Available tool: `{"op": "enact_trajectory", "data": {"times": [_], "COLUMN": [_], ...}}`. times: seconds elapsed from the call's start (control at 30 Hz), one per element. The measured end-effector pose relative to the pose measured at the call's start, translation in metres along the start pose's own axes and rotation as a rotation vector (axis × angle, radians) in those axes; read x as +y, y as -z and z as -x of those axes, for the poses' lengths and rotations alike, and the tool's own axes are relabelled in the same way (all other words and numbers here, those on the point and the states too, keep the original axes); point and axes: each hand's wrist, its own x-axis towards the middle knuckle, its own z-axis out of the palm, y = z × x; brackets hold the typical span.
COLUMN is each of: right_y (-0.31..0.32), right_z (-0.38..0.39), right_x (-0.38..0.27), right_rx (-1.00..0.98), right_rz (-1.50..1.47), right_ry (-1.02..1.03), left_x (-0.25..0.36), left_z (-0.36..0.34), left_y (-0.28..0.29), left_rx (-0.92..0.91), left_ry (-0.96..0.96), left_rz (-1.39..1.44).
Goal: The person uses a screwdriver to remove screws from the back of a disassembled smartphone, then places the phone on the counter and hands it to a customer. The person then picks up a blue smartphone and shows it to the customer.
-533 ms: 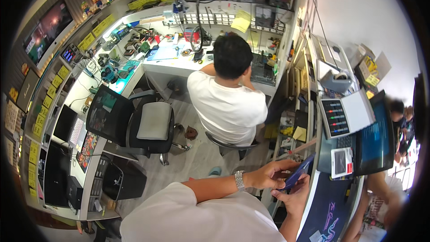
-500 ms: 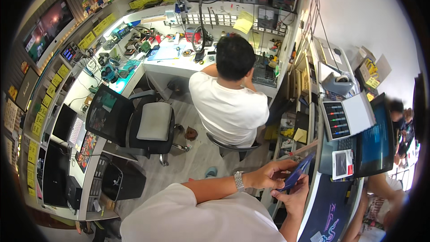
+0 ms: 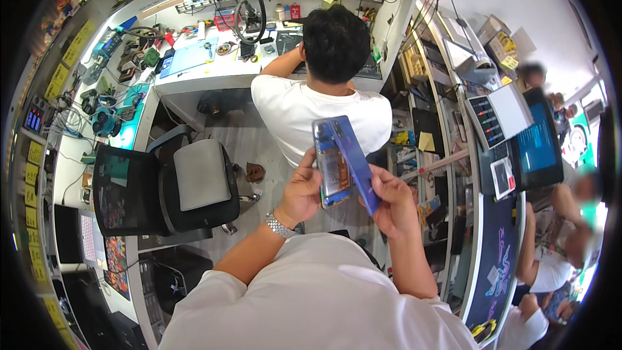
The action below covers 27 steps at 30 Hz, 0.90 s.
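Observation:
My left hand point(image 3: 302, 189), with a metal watch on its wrist, grips a smartphone point(image 3: 332, 175) by its left edge. The phone is tilted upright and its back is uncovered, so the inner parts show. My right hand point(image 3: 394, 204) pinches the blue back cover point(image 3: 358, 167) near its lower end. The cover stands at an angle beside the phone and overlaps its right side; whether the two touch at the top I cannot tell.
A person in a white shirt point(image 3: 317, 110) sits ahead at a white workbench point(image 3: 194, 78) with tools. An office chair point(image 3: 204, 175) stands to the left. On the right, a counter bears a screwdriver set point(image 3: 490, 120) and a monitor point(image 3: 536, 133). Other people point(image 3: 551, 266) are beyond it.
Both hands have come from the right to the middle, in front of me, and the view has shifted. The phone's open inside and the separate blue cover now show.

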Motion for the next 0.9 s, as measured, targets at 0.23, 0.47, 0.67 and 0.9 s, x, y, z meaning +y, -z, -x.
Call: {"op": "enact_trajectory", "data": {"times": [0.23, 0.47, 0.67, 0.9], "right_y": [-0.034, -0.025, -0.017, -0.010], "right_z": [-0.037, -0.051, -0.049, -0.041], "right_x": [0.014, 0.022, 0.019, 0.013], "right_rx": [-0.039, -0.023, -0.069, -0.075], "right_rz": [-0.409, -0.565, -0.578, -0.536], "right_ry": [-0.165, -0.216, -0.192, -0.149], "left_x": [0.044, 0.045, 0.039, 0.034], "left_z": [-0.009, -0.014, -0.022, -0.025], "left_y": [0.000, 0.013, 0.009, 0.003], "left_rx": [0.075, 0.107, 0.088, -0.016], "left_ry": [0.096, 0.113, 0.116, 0.165], "left_rz": [0.096, 0.111, 0.097, 0.179]}}
